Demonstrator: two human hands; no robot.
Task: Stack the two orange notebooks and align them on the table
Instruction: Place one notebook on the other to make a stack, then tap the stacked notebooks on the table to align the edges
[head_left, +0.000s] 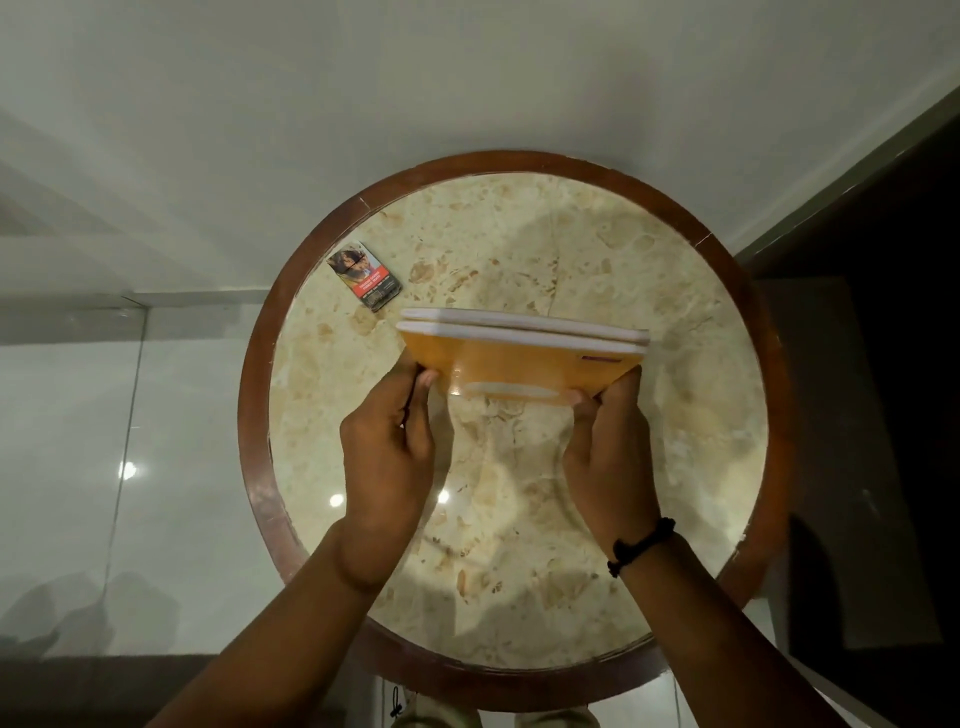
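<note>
Two orange notebooks (519, 364) are pressed together, one behind the other, and stand tilted on edge over the middle of the round marble table (519, 545). Their white page edges face up. My left hand (395, 441) grips the left end of the pair, and my right hand (608, 447) grips the lower right corner. A black cord bracelet sits on my right wrist. Whether the lower edge touches the tabletop is hidden by the covers.
A small printed pack (365, 275) lies flat near the table's far left rim. The table has a raised brown wooden rim (254, 415). White wall stands behind, glossy floor tiles to the left, dark furniture (857, 415) to the right.
</note>
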